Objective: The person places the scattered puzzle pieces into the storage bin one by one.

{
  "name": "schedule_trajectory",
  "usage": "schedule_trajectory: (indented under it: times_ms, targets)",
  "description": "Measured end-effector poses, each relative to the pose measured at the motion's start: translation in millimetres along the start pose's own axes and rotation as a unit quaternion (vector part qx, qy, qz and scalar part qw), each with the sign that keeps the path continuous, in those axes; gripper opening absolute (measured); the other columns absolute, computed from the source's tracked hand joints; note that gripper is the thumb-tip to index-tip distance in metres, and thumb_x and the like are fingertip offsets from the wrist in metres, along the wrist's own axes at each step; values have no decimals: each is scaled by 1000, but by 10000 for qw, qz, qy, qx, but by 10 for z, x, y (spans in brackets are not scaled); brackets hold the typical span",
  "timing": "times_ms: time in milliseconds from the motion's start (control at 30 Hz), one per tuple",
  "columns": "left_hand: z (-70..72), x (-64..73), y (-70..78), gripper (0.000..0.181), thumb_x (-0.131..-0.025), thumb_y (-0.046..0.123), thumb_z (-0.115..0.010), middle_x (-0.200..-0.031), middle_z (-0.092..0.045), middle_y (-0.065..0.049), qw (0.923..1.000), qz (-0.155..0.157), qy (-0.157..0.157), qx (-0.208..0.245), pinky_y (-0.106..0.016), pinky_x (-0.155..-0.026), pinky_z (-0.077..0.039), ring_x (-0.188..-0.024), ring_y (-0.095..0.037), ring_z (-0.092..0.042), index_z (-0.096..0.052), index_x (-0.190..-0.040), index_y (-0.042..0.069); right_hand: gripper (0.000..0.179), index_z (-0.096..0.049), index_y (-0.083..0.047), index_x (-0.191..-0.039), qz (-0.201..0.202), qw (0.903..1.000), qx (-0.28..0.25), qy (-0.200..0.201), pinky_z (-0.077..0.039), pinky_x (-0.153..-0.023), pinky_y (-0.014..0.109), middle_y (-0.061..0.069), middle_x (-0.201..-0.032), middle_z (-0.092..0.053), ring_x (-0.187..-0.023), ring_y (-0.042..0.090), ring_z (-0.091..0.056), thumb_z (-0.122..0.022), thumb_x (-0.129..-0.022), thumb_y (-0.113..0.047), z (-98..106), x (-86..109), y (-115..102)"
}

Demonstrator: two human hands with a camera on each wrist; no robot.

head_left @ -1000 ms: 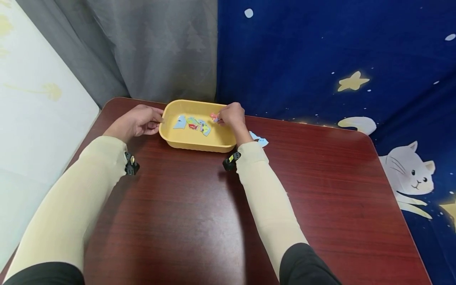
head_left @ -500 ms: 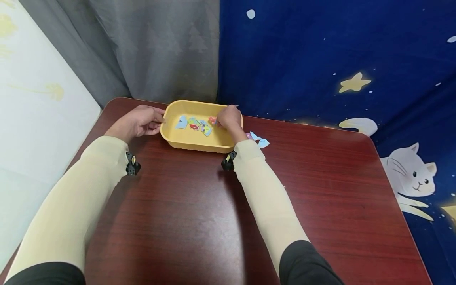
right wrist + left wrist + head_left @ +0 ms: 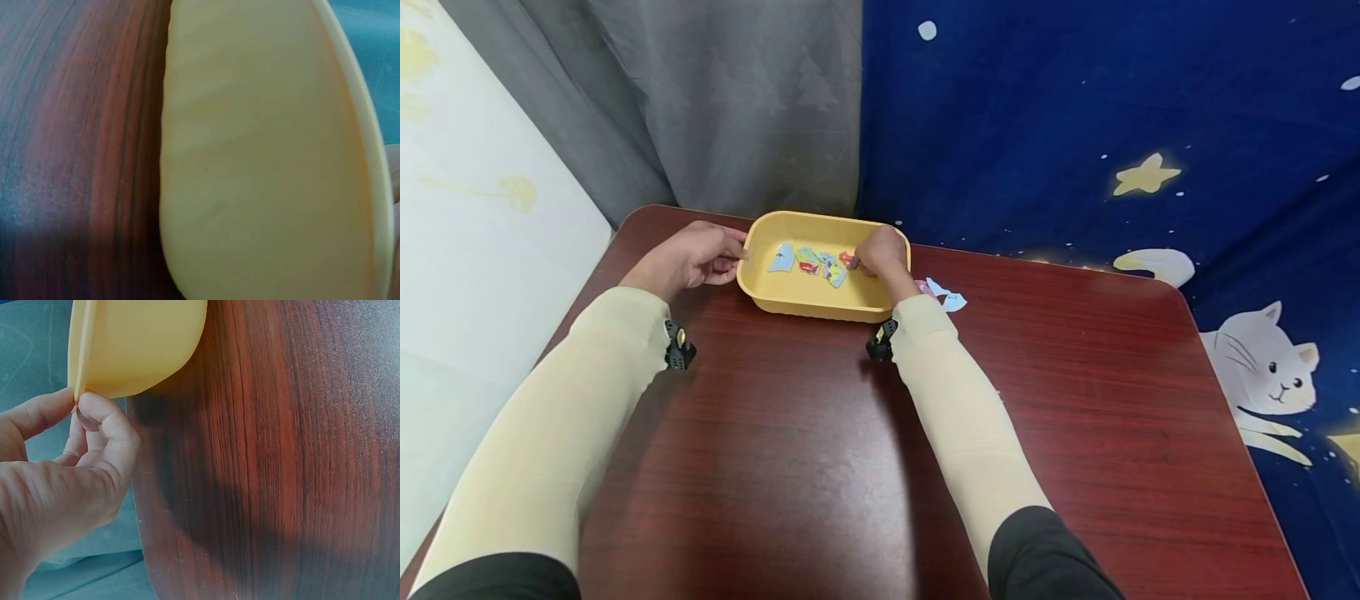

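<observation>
My left hand (image 3: 697,252) pinches the left rim of a yellow plastic tub (image 3: 805,305); the left wrist view shows thumb and finger on the tub's edge (image 3: 83,356). Inside the tub's right end, my right hand (image 3: 883,249) has curled fingers at a small red puzzle piece (image 3: 847,259), which it seems to pinch; the fingertips are partly hidden. Several colourful pieces lie on the tub floor, among them a light blue piece (image 3: 782,257) and a green-yellow piece (image 3: 833,271). The tub's outer wall (image 3: 262,150) fills most of the right wrist view.
Light blue pieces (image 3: 953,301) and a partly hidden pink-purple piece (image 3: 924,288) lie on the reddish-brown table (image 3: 790,433) to the right of the tub. Behind the table hang a grey curtain (image 3: 737,108) and a blue curtain (image 3: 1015,108).
My right hand has moved slightly down and left inside the tub, and the red piece has come down with it. The left hand has stayed on the rim.
</observation>
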State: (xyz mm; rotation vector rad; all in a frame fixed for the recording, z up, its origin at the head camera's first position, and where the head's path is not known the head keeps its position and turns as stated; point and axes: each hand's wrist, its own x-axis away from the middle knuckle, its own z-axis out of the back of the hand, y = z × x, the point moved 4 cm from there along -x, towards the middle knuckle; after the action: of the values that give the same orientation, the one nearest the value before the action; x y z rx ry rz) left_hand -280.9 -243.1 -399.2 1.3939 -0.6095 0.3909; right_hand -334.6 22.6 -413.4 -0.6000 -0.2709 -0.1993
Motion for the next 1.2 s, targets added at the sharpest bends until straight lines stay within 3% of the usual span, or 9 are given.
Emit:
schedule_trajectory:
  times_ms: [233, 433, 533, 800, 1200]
  targets:
    - [23, 9, -11, 48, -96, 6, -52, -78, -61, 2, 10000, -9, -5, 5, -22, -63, -54, -59, -9, -57, -38, -142, 7, 34, -62, -1, -117, -146, 9996, -232, -112, -42, -42, 17, 2, -63, -56, -77, 22, -72, -63, -93, -26, 65, 77, -58]
    - [51, 10, -19, 48, -96, 6, -52, -77, -61, 2, 10000, 9, 15, 51, -22, -64, -55, -59, -9, -57, -39, -142, 7, 22, -67, -4, -99, 37, 9990, -430, 69, -50, -52, 21, 9, -87, -71, -75, 21, -71, -59, -93, -24, 203, 87, -95]
    - [55, 12, -12, 47, -96, 6, -52, -77, -61, 2, 10000, 2, 1, 69, -23, -64, -55, -58, -10, -57, -39, -141, 7, 18, -68, -4, -93, -22, 9960, -894, 87, -56, -62, 23, 11, -86, -73, -76, 20, -73, -60, -93, -20, 294, 78, -78]
    - [64, 12, 5, 45, -96, 7, -54, -79, -63, 0, 10000, 25, 27, 91, -23, -64, -55, -60, -12, -58, -42, -139, 8, 16, -70, -1, -94, -307, 9835, -1763, 271, -57, -62, 24, 11, -87, -71, -71, 17, -72, -64, -93, -16, 590, 28, 52]
    - [76, -16, -1, 45, -96, 6, -54, -78, -63, 1, 9999, 20, -19, 117, -23, -63, -55, -59, -11, -58, -42, -139, 8, 26, -70, 1, -105, -92, 9808, -1892, 459, -58, -65, 26, 13, -87, -72, -68, 17, -72, -60, -96, -20, 856, 51, 386]
